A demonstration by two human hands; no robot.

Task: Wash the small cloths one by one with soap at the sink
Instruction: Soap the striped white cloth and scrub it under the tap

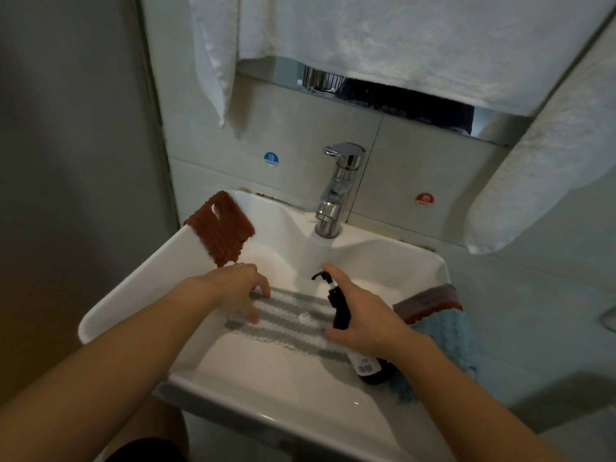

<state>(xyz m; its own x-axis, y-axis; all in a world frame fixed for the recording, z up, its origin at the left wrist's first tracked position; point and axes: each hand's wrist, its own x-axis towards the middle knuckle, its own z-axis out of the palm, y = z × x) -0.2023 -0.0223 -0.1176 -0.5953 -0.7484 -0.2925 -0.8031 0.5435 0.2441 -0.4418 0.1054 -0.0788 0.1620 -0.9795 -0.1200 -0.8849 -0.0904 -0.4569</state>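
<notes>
Soap going onto the striped cloth in the sink

The grey-and-white striped cloth [286, 320] lies spread flat in the basin of the sink [133, 295], at the centre of the frame, with a small white dab on it, likely soap. It looks soft, limp and light, heavier once wet; best taken by an edge or bunched. The left hand [238, 288] presses it with spread fingers, holding nothing. The right hand [363, 313] has its grip curled round a dark pump bottle [341, 311], tilted over the cloth. A rust cloth [220, 225] hangs over the rim upper left; blue [446, 335] and mauve [426, 303] cloths lie at right. The tap [336, 191] stands above.
</notes>
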